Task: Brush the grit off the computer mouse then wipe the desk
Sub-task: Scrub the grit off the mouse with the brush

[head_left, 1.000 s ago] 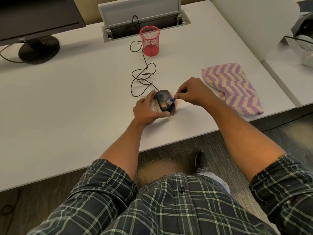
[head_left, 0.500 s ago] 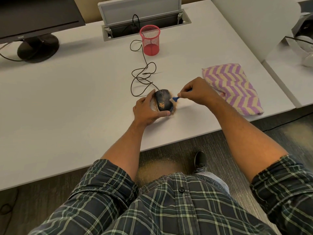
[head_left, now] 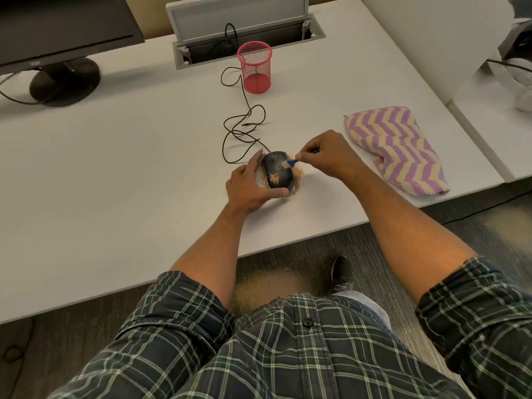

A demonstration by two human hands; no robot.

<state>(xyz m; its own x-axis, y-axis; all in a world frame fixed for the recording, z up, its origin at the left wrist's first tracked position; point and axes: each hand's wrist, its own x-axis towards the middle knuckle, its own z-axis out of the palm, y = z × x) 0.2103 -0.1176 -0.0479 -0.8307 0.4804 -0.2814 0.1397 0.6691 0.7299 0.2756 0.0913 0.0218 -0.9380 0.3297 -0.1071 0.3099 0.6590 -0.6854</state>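
White desk (head_left: 115, 174) fills most of my view, its near edge running just above my lap. On it, close to that edge and a little right of centre, sits the mouse (head_left: 277, 170), black, with a patch of tan grit (head_left: 274, 177) on its back and more grit scattered on the desk along its left, right and near sides. My left hand (head_left: 251, 187) cups the mouse from the left, fingers along its far side and thumb curled round its near end. My right hand (head_left: 326, 156) pinches a small blue brush (head_left: 291, 162), whose pale bristles touch the mouse's right shoulder. The mouse's cord (head_left: 243, 131) loops away behind it, past a red mesh cup (head_left: 254, 67), to the open cable hatch (head_left: 247, 38) at the back. Right of my right hand, apart from it, lies a striped cloth (head_left: 394, 148), one corner reaching the desk's near edge. Left of the mouse the desk is bare as far as the monitor (head_left: 63, 33) at the far left corner. Under the desk edge, grit lies on the floor (head_left: 288, 254).
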